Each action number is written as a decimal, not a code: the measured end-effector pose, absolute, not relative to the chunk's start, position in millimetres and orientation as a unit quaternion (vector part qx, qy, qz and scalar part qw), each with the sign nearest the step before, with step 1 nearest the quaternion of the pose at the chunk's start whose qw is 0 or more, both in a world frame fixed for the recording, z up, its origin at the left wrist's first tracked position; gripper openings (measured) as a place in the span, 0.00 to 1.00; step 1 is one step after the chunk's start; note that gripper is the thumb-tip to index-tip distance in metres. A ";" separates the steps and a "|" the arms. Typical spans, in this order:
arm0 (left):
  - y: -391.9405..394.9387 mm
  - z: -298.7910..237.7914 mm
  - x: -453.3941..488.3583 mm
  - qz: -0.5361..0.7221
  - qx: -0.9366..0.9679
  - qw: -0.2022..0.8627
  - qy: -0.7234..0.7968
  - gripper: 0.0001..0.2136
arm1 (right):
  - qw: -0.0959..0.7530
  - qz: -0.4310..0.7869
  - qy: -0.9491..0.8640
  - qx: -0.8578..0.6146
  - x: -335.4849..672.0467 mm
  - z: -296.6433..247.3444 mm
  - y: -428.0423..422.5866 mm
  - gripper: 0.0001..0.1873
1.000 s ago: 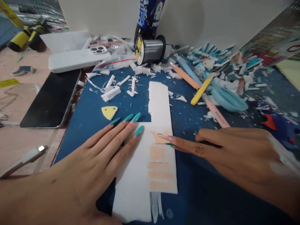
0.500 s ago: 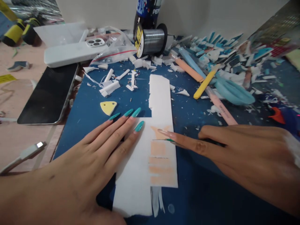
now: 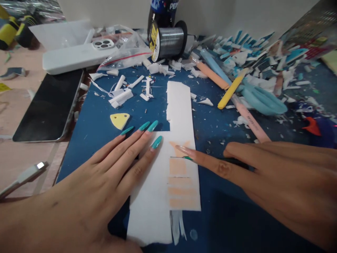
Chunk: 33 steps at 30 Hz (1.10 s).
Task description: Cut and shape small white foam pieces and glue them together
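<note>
My left hand [image 3: 118,175], with teal nails, lies flat with its fingers stretched out on a white sheet [image 3: 150,218]. It presses nothing between its fingers. Peach-coloured bands [image 3: 179,191] and a peach block [image 3: 177,166] mark the sheet's right part, with a thin dark slit between them. My right hand [image 3: 263,179] is closed around a slim green-handled craft knife [image 3: 229,160]. Its index finger reaches along the tool, and the thin tip touches the sheet at the top of the peach block. The thumb is hidden. Beyond my left fingers lies a small yellow triangular piece [image 3: 119,121].
A blue cutting mat [image 3: 150,119] lies underneath. White scraps [image 3: 121,96], a wire spool [image 3: 171,42], a bottle [image 3: 163,14], coloured pens [image 3: 233,88] and light-blue scissors [image 3: 263,100] lie at the back. Two phones, one black [image 3: 50,109], one white [image 3: 76,58], and a cable [image 3: 26,177] are left.
The view has shifted slightly. My right index finger and the knife have edged a little left, and more of the green handle shows. My left hand stays in place on the sheet.
</note>
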State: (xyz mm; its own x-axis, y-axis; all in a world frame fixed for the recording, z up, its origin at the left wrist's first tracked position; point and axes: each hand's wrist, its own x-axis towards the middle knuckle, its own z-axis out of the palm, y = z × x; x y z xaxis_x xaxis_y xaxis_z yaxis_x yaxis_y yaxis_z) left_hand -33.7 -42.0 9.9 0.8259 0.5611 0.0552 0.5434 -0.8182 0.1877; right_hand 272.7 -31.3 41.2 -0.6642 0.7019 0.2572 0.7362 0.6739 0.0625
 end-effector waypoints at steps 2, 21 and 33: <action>-41.3 9.9 -34.5 0.056 0.951 0.085 0.292 0.49 | 0.068 -0.118 -0.930 -0.343 272.3 42.4 -30.1 0.26; -38.8 9.2 -31.3 0.044 0.959 0.039 0.276 0.50 | 0.062 -0.148 -0.933 -0.321 261.1 45.2 -29.2 0.23; -38.8 10.9 -31.3 0.036 0.961 0.015 0.273 0.53 | 0.022 -0.128 -0.957 -0.258 262.9 54.4 -18.8 0.28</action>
